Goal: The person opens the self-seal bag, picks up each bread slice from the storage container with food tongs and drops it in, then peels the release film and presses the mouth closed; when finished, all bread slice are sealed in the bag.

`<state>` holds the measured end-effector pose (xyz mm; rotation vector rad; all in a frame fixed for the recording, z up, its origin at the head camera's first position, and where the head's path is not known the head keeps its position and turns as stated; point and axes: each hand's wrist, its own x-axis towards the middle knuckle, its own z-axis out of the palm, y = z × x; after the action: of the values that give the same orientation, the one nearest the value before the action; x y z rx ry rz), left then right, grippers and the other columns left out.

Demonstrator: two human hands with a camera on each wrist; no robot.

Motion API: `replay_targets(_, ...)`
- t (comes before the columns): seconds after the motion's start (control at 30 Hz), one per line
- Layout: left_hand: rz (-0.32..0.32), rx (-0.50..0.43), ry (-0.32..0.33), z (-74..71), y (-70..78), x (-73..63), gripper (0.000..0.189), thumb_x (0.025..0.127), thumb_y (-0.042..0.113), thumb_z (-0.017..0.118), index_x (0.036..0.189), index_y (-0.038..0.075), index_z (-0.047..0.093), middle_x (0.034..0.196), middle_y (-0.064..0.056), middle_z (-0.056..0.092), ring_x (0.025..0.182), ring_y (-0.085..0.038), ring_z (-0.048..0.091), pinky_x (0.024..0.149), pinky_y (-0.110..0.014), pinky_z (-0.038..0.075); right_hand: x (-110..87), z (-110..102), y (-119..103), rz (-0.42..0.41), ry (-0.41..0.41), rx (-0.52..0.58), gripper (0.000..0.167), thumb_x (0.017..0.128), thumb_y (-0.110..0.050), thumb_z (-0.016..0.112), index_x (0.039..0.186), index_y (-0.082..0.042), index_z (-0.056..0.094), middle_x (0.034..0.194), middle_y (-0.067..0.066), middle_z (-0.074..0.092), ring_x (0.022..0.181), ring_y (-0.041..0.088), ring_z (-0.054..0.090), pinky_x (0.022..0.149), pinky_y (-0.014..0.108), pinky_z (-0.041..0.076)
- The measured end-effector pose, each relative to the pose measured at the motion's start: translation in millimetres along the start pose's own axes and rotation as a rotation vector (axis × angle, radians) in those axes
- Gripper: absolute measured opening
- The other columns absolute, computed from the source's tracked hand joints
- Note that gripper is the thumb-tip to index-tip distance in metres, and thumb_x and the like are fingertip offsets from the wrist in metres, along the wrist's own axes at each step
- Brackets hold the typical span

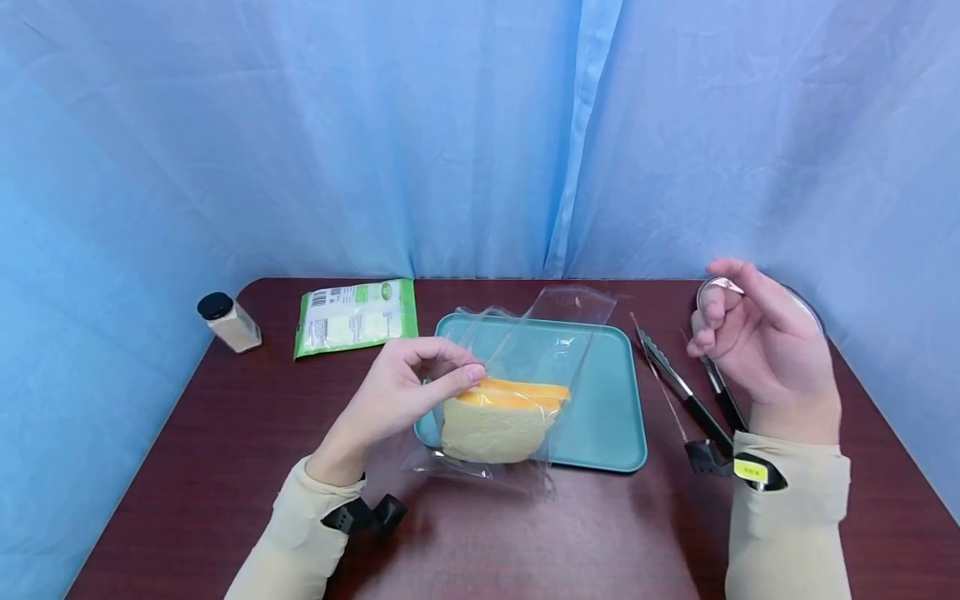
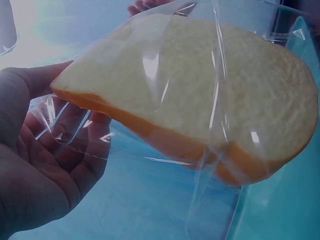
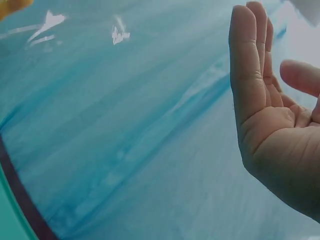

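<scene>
My left hand (image 1: pixel 412 387) pinches a clear plastic bag (image 1: pixel 573 310) with a thick slice of bread (image 1: pixel 495 433) inside. The bread is pale with an orange crust; in the left wrist view, the thumb and fingers of my left hand (image 2: pixel 50 150) are at the narrow end of the slice (image 2: pixel 175 75), over the film. Behind and below the bag lies a teal tray (image 1: pixel 615 400), partly covered by it. My right hand (image 1: pixel 765 333) is raised off to the right, fingers loosely bent and holding nothing. In the right wrist view this hand (image 3: pixel 270 115) shows its palm.
Black-handled metal tongs (image 1: pixel 678 383) lie right of the tray. A round silver-rimmed object (image 1: pixel 806 307) is mostly hidden behind my right hand. At the back left are a green and white packet (image 1: pixel 352 317) and a black-capped shaker (image 1: pixel 232 323). Blue curtains (image 1: pixel 480 142) surround the table.
</scene>
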<state>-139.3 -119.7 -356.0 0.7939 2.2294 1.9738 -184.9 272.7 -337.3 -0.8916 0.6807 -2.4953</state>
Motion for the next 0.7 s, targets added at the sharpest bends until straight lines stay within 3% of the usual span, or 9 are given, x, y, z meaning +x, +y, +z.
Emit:
replay_targets(0.07, 0.013, -0.001, 0.003, 0.7, 1.2, -0.7, 0.003, 0.093, 0.010, 0.076, 0.095, 0.009, 0.077, 0.085, -0.008, 0.072, 0.065, -0.023, 0.060, 0.062, -0.027, 0.051, 2.2, 12.0, 3.4, -0.042, -0.112, -0.103, 0.051, 0.112, -0.011, 0.011, 0.137, 0.016, 0.046, 0.107, 0.033, 0.065, 0.092, 0.045, 0.067, 0.084, 0.049, 0.056)
replay_targets(0.13, 0.029, -0.008, 0.003, 1.6, 2.6, -1.9, 0.004, 0.093, 0.009, 0.076, 0.095, 0.009, 0.077, 0.085, -0.008, 0.073, 0.066, -0.024, 0.061, 0.063, -0.028, 0.052, 4.8, 24.9, 8.6, -0.078, -0.140, -0.281, 0.042, 0.110, 0.000, 0.018, 0.139, 0.019, 0.041, 0.116, 0.034, 0.064, 0.104, 0.046, 0.067, 0.089, 0.052, 0.056)
replay_targets(0.23, 0.056, -0.018, 0.010, 3.3, 5.1, -3.6, 0.005, 0.093, 0.007, 0.075, 0.096, 0.010, 0.078, 0.086, -0.007, 0.073, 0.067, -0.025, 0.061, 0.063, -0.029, 0.052, 8.2, 45.4, 18.1, -0.055, -0.010, -0.685, 0.043, 0.103, 0.013, 0.035, 0.146, 0.013, 0.038, 0.130, 0.028, 0.060, 0.120, 0.038, 0.062, 0.094, 0.048, 0.054)
replay_targets(0.33, 0.084, -0.026, 0.031, 4.4, 7.7, -5.4, 0.007, 0.092, 0.006, 0.075, 0.096, 0.010, 0.078, 0.088, -0.006, 0.073, 0.067, -0.025, 0.062, 0.063, -0.029, 0.053, 10.2, 60.0, 29.4, 0.074, 0.119, -0.939, 0.064, 0.097, 0.019, 0.047, 0.156, -0.002, 0.033, 0.147, 0.022, 0.047, 0.131, 0.030, 0.055, 0.099, 0.041, 0.051)
replay_targets(0.4, 0.101, -0.035, 0.046, 4.9, 9.1, -6.3, 0.008, 0.092, 0.004, 0.074, 0.097, 0.008, 0.078, 0.089, -0.007, 0.074, 0.069, -0.025, 0.063, 0.063, -0.029, 0.054, 12.4, 63.0, 37.8, 0.136, 0.148, -0.973, 0.072, 0.096, 0.019, 0.051, 0.159, -0.009, 0.030, 0.152, 0.019, 0.042, 0.133, 0.027, 0.054, 0.100, 0.038, 0.050)
replay_targets(0.47, 0.115, -0.047, 0.054, 5.1, 10.1, -6.8, 0.008, 0.092, 0.002, 0.074, 0.097, 0.007, 0.077, 0.090, -0.007, 0.074, 0.070, -0.025, 0.064, 0.063, -0.029, 0.055, 13.8, 62.5, 45.8, 0.164, 0.146, -0.935, 0.072, 0.096, 0.018, 0.052, 0.159, -0.009, 0.030, 0.150, 0.019, 0.045, 0.130, 0.029, 0.057, 0.098, 0.039, 0.051)
replay_targets(0.7, 0.122, -0.097, 0.033, 7.2, 10.9, -5.3, 0.008, 0.091, -0.001, 0.073, 0.097, 0.002, 0.076, 0.092, -0.012, 0.074, 0.072, -0.025, 0.067, 0.064, -0.030, 0.056, 13.9, 61.5, 63.2, 0.222, 0.236, -0.970, 0.038, 0.098, 0.005, 0.061, 0.136, 0.001, 0.059, 0.121, 0.021, 0.069, 0.104, 0.035, 0.071, 0.088, 0.048, 0.056)
